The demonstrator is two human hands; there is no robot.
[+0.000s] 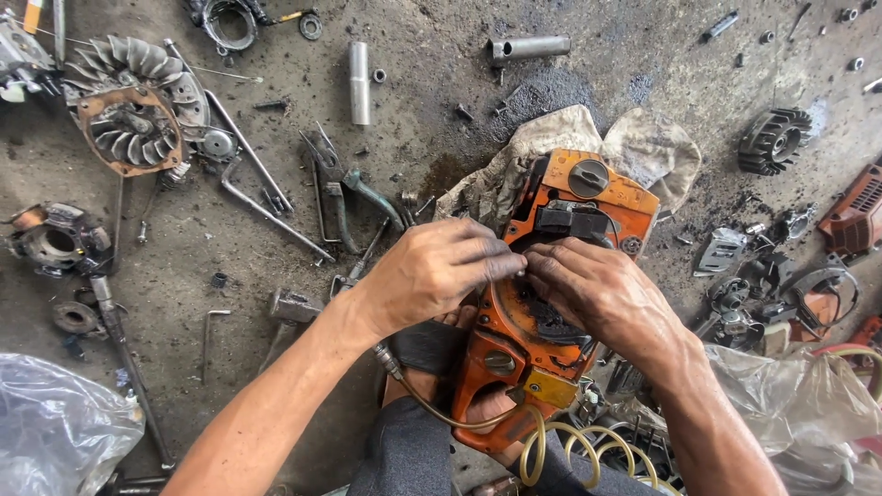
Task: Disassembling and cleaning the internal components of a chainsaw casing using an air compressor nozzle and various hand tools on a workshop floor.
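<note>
Head view: left hand (439, 274) and right hand (595, 292), fingers curled, meet fingertip to fingertip on the orange engine casing (514, 354); pliers (338, 188) lie beyond the left hand.

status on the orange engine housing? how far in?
Done: housing is stripped, with a flywheel and black finned part lying loose on the floor. In hand: left hand and right hand meet fingertips at its middle. Left: all those scattered parts remain off.
</note>
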